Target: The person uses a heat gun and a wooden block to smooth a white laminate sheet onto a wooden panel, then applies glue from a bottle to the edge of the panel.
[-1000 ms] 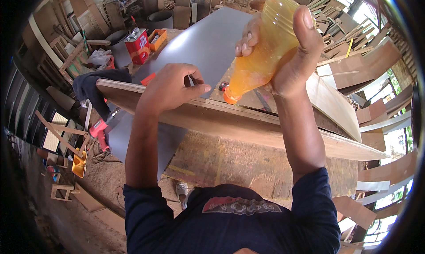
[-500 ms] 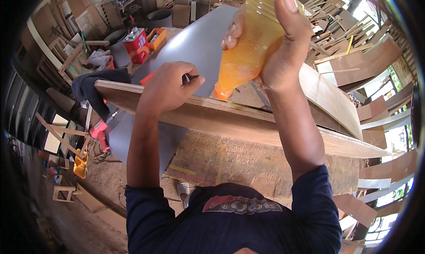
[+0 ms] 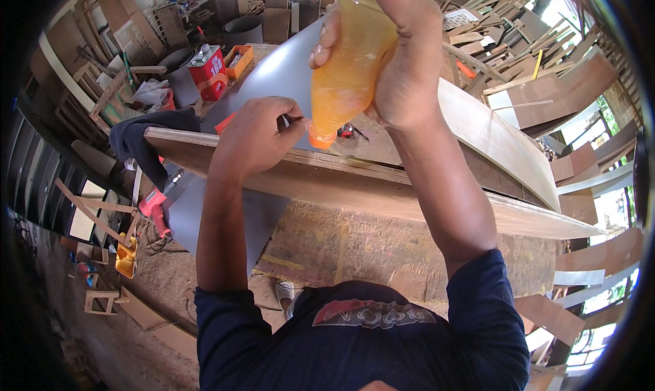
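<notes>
My right hand [image 3: 409, 70] is wrapped round a clear plastic bottle [image 3: 348, 70] of orange-yellow liquid. The bottle is tipped upside down, its orange cap [image 3: 321, 136] low over the top edge of a long plywood panel [image 3: 355, 192] standing on its side. Close to the cap, my left hand [image 3: 259, 135] rests on that edge with thumb and forefinger pinched together. Whatever the pinch holds, if anything, is too small to make out. A pale curved plywood sheet [image 3: 498, 142] lies behind the panel on the right.
A pink power drill [image 3: 154, 210] lies left of the panel, below a dark cloth [image 3: 147, 132] draped over its end. Beyond stand a red can [image 3: 209, 74] and an orange box [image 3: 239, 62], beside a shiny grey sheet [image 3: 276, 77]. Scrap wood [image 3: 498, 29] is piled at the far right.
My right hand has carried the tipped bottle leftward along the panel's edge, bringing its cap close to my left fingers. The left hand has hardly moved.
</notes>
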A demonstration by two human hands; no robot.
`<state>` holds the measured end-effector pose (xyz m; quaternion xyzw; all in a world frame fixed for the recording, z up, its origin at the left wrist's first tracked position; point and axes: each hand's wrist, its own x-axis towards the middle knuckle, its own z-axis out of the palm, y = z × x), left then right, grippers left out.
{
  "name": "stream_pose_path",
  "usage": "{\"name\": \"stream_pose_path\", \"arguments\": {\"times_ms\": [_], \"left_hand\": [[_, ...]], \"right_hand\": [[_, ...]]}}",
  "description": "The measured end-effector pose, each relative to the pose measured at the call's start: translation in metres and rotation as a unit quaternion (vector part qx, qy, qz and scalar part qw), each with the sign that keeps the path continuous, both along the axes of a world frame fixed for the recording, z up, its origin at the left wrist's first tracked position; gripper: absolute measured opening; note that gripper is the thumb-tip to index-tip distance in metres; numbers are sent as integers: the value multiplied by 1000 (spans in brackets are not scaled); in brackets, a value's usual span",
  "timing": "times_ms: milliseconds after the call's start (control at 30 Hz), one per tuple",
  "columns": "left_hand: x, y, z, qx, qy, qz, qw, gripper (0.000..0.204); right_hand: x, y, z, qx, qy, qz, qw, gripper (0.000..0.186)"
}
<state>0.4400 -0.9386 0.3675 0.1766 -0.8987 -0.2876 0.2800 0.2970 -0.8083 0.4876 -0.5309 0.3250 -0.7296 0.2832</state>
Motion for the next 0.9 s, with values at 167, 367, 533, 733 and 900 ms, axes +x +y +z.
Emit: {"name": "stream_pose_path", "arguments": {"times_ms": [167, 367, 533, 733, 900], "left_hand": [[-2, 2, 3, -6, -5, 4, 1000, 26], [-3, 7, 10, 1, -12, 8, 1000, 26], [-5, 11, 12, 3, -30, 38, 999, 26], [-6, 8, 13, -6, -36, 21, 999, 25], [-7, 10, 9, -22, -12, 21, 999, 24]], "right_hand": [[-3, 3, 0, -5, -6, -4, 1000, 47], [-34, 9, -11, -45, 67, 17, 997, 48], [-41, 50, -8, -39, 39, -128, 990, 51], [-69, 89, -14, -23, 39, -148, 988, 65], [-90, 108, -22, -27, 13, -169, 985, 71]]}}
